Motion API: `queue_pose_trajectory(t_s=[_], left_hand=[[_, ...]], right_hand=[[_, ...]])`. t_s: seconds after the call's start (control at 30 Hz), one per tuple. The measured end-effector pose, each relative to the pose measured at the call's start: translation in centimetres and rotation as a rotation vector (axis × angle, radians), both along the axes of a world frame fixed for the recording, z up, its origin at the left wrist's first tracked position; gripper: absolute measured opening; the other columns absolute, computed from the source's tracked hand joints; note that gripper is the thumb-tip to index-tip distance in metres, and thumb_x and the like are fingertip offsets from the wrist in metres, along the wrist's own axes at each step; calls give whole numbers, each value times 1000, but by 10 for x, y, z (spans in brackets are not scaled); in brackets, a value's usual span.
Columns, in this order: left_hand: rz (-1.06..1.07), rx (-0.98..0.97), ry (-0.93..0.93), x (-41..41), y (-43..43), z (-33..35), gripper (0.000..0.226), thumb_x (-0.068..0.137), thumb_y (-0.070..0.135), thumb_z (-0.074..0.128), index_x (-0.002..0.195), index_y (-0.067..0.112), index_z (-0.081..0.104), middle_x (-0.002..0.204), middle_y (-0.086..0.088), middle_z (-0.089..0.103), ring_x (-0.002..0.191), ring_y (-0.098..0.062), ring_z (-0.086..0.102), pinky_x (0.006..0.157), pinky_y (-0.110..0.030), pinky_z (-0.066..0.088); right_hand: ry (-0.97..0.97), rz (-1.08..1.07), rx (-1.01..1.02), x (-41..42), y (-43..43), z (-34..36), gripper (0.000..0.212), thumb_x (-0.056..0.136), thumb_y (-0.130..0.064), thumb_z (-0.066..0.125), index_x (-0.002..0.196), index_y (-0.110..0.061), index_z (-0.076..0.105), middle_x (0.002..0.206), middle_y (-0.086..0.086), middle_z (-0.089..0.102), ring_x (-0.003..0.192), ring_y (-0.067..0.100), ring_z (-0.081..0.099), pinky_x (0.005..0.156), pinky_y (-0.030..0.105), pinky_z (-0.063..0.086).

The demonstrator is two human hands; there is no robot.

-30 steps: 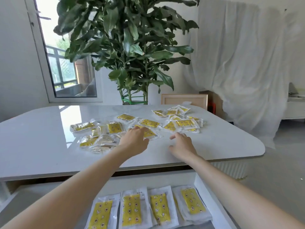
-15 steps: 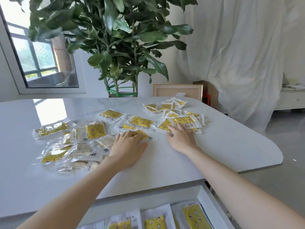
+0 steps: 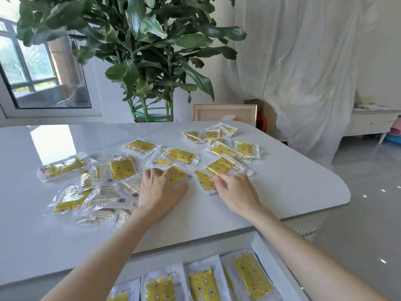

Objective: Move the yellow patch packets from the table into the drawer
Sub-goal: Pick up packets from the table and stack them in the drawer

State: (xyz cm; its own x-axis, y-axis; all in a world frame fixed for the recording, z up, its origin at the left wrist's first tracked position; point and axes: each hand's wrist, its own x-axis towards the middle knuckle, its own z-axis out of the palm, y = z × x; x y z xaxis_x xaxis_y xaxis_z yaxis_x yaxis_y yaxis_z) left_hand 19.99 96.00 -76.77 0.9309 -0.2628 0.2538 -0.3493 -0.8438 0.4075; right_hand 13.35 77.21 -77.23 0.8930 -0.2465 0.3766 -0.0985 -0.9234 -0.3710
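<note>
Many yellow patch packets in clear wrappers lie scattered over the white table (image 3: 293, 187). My left hand (image 3: 160, 190) lies flat, its fingers pressing on one packet (image 3: 179, 173) near the middle. My right hand (image 3: 236, 192) rests beside it with straight fingers touching another packet (image 3: 202, 181), just under a tilted packet (image 3: 221, 165). Below the table's near edge the open white drawer (image 3: 261, 248) holds several packets (image 3: 252, 276) in a row.
More packets lie in a heap at the left (image 3: 71, 196) and in a cluster at the far right (image 3: 219, 135). A large potted plant (image 3: 152, 61) stands behind the table, next to a wooden frame (image 3: 225, 112). A white curtain hangs at the right.
Both hands have reached forward from the table's near part onto packets. The right hand has drawn back a little toward me in the last half second.
</note>
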Motion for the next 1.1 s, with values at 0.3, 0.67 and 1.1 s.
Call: queue_pose_trajectory(t_s=[0.3, 0.67, 1.1], left_hand=[[-20, -50, 126, -6, 8, 23, 97, 60, 60, 77, 142, 33, 31, 133, -11, 37, 129, -30, 38, 108, -43, 24], [-104, -289, 105, -2, 18, 17, 48, 77, 35, 74, 122, 27, 58, 130, 2, 60, 118, -19, 56, 90, -31, 46], [16, -526, 118, -7, 34, 41, 55, 85, 22, 65, 132, 39, 42, 116, -5, 61, 94, -21, 58, 65, -28, 49]], right_hand=[[93, -229, 303, 8, -2, 27, 44, 85, -51, 57, 122, -26, 54, 127, 0, 56, 127, 25, 39, 90, 37, 42], [233, -328, 565, 54, -1, 40, 95, 60, -31, 89, 137, -25, 34, 142, 9, 37, 128, 32, 44, 102, 42, 42], [414, -304, 777, 58, 8, 60, 90, 77, -4, 76, 147, -1, 19, 141, 14, 43, 128, 27, 46, 97, 35, 47]])
